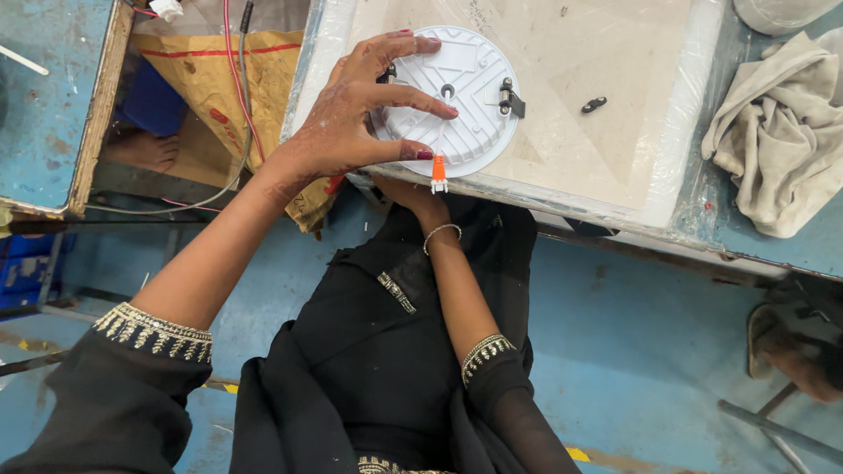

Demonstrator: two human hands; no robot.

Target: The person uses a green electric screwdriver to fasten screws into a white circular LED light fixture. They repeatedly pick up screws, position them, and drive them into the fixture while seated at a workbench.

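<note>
A white round lamp housing (465, 96) lies back side up on the near edge of a pale slab (615, 140). It has ribs, a centre hole and a black spring clip (511, 98) on its right rim. My left hand (364, 110) is spread over its left half, fingers on the back and thumb on the near rim. An orange and white wire connector (438, 174) hangs from that rim over the slab's edge. My right hand (406, 189) reaches up under the edge just below the housing; its fingers are hidden.
A loose black clip (594, 104) lies on the slab to the right of the housing. A crumpled grey cloth (777, 132) sits at the right. A brown sack (233, 79) and red wires (234, 79) hang at the left, by another person's bare foot (145, 149).
</note>
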